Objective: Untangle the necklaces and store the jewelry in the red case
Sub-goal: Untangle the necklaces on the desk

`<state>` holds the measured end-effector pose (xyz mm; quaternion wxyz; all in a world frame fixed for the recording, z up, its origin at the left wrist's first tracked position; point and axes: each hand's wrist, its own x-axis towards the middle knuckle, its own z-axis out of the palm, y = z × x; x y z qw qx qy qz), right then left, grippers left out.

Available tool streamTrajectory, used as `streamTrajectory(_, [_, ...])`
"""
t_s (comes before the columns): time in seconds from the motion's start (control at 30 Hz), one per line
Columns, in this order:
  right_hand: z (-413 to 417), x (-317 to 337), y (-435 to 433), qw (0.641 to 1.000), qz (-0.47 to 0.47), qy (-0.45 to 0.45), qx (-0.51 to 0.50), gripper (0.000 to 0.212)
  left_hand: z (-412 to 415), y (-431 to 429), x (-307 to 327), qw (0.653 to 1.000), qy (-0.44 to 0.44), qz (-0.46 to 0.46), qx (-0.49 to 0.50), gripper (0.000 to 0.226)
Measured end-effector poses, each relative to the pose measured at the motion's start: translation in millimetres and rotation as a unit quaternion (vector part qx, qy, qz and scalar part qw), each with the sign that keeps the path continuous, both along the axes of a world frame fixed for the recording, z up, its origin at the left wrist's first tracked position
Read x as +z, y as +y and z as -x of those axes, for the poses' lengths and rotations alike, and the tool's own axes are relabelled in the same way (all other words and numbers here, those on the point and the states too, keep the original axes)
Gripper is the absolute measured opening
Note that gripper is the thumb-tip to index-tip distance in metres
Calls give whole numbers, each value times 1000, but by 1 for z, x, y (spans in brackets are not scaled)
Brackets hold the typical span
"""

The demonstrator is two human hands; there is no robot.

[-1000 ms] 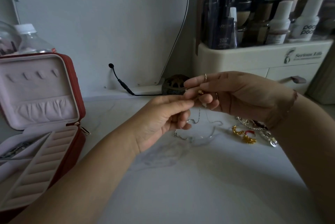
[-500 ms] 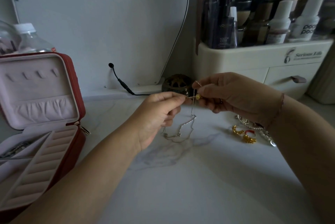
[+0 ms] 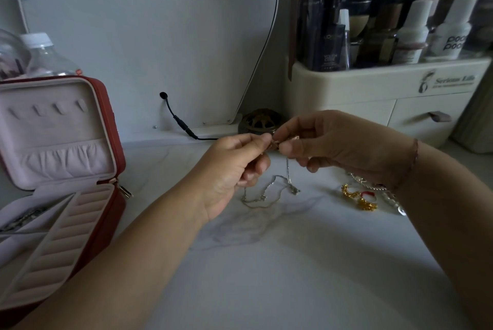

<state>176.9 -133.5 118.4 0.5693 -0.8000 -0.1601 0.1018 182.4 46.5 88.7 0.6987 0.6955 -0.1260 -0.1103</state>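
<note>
My left hand point(image 3: 234, 166) and my right hand point(image 3: 338, 142) meet fingertip to fingertip above the white marble table point(image 3: 293, 276), both pinching the top of a thin silver necklace point(image 3: 269, 193). A small gold piece sits between the fingertips. The chain hangs down and lies in loose loops on the table below my hands. The red case point(image 3: 101, 212) stands open at the left, with a pale pink lining, ring rolls in front and some jewelry in a left compartment. Gold earrings point(image 3: 358, 197) and a pearl-like strand point(image 3: 389, 196) lie under my right wrist.
A cream cosmetics organizer point(image 3: 384, 92) with bottles and a drawer stands at the back right. A dark round lattice object point(image 3: 260, 121) and a black cable point(image 3: 178, 121) lie by the mirror base. A plastic water bottle point(image 3: 45, 54) stands behind the case.
My hands have drawn closer together and lowered a little, and the hanging chain has settled into loops on the table. The grip on the necklace top stays.
</note>
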Motion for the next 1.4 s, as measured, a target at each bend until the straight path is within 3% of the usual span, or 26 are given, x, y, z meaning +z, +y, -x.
streamTrajectory(0.07, [0,-1,2,999,27,-24,12,44,0,0,0,1000,10,10,-5,23])
streamTrajectory(0.27, [-1,-3,7,998,11,-58,-23,3,-2,0,0,998,46,31,-16,29])
streamTrajectory(0.5, [-4,-5,4,993,-110,15,-44,12,0,0,-1,997,62,34,-43,19])
streamTrajectory(0.7, [-5,-4,5,991,-118,35,-47,16,-2,1,-6,995,-17,-95,-17,23])
streamTrajectory(0.87, [-1,-4,5,988,-146,58,15,21,-3,0,-9,999,-19,-40,-23,46])
streamTrajectory(0.97, [1,-3,5,989,-137,50,27,20,0,-1,-6,996,-34,-21,-83,25])
streamTrajectory(1.03, [0,-2,4,990,-134,43,15,19,1,-1,-5,997,-37,-32,-67,18])
streamTrajectory(1.17, [-3,0,-1,990,-128,19,-50,13,-3,1,-5,998,-58,-25,19,17])
streamTrajectory(1.4, [-7,-3,1,990,-79,-51,-102,16,-6,2,-2,997,-67,15,45,21])
